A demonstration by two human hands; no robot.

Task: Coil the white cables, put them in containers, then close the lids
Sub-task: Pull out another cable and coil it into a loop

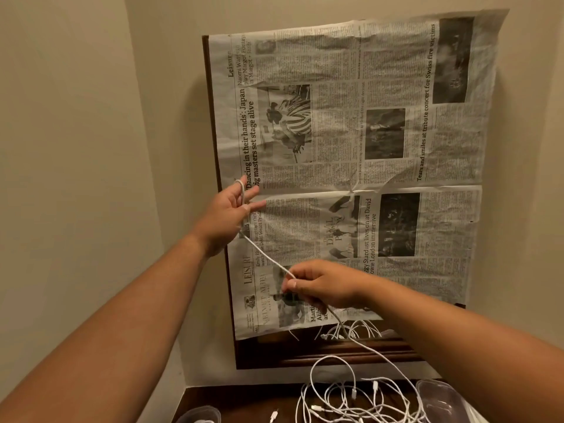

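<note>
A white cable [268, 257] runs taut between my two raised hands. My left hand [227, 215] is held up with fingers spread, and the cable is looped over its fingers and across the palm. My right hand [317, 285] pinches the cable lower down, and from there it drops to a tangled pile of white cables [351, 401] on the dark wooden table [238, 401]. A clear plastic container [442, 398] sits at the right of the pile. Part of another clear container [201, 415] shows at the bottom left edge.
A wood-framed mirror [305, 358] covered with newspaper [366, 148] leans on the beige wall behind the table; its uncovered lower strip reflects cables. A loose white connector [274, 416] lies on the table left of the pile. A wall corner closes in on the left.
</note>
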